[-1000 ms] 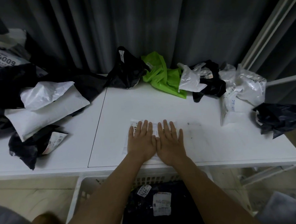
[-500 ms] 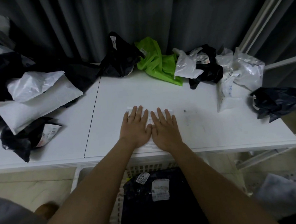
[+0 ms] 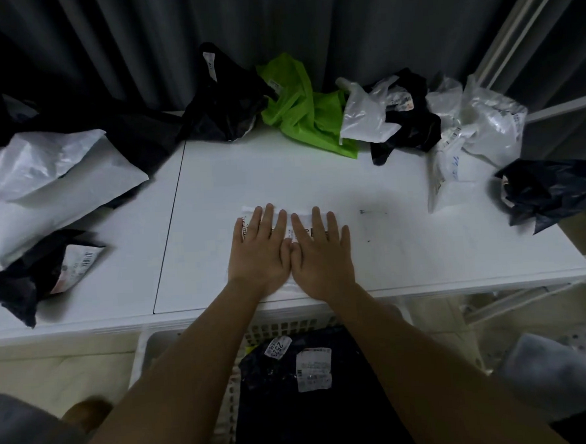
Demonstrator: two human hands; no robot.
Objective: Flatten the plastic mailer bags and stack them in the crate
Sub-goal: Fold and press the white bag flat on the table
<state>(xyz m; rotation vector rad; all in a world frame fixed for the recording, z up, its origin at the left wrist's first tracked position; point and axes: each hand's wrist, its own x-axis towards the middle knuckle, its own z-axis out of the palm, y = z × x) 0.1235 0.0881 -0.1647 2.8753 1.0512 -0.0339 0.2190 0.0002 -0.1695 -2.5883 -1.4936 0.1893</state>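
Pressing a small white plastic mailer bag [image 3: 286, 224] flat near the white table's [image 3: 406, 249] front edge, left hand [image 3: 261, 254] and right hand [image 3: 322, 254] lie side by side, fingers released. Next, probably lifting it into the white perforated crate [image 3: 148, 354] below.

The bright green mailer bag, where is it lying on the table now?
In the head view, the green mailer bag lies crumpled at the far edge of the white table, between a black bag and a white bag.
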